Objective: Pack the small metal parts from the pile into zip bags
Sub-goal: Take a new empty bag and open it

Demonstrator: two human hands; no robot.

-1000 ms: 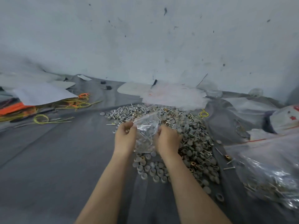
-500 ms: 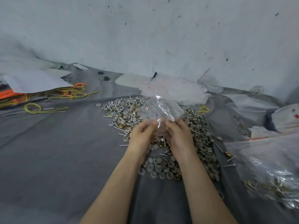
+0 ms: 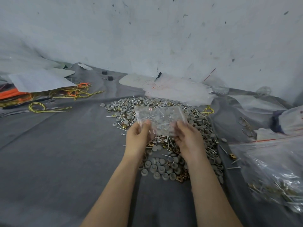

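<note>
Right now, a small clear plastic zip bag (image 3: 159,119) with thin screws and grey caps inside is held up over the broad pile of silver screws, grey round caps and brass-coloured square clips (image 3: 164,167). The pile lies toward the far edge of the wrinkled grey cloth (image 3: 57,153).

The left hand (image 3: 138,136) pinches the bag's near left corner between thumb and fingers. The right hand (image 3: 188,138) pinches the near right corner the same way, so both hands grasp the film.

I judge the film to be thin, soft and slick, and likely to sag under the loose metal inside. The screw points could also prick through it. The stiffer zip strip or the doubled corners look like the safest places to hold, with fingers spread beneath to carry the weight. Whether the zip is sealed cannot be told.

A large clear plastic bag of similar parts (image 3: 270,169) lies at the cloth's right edge.
</note>
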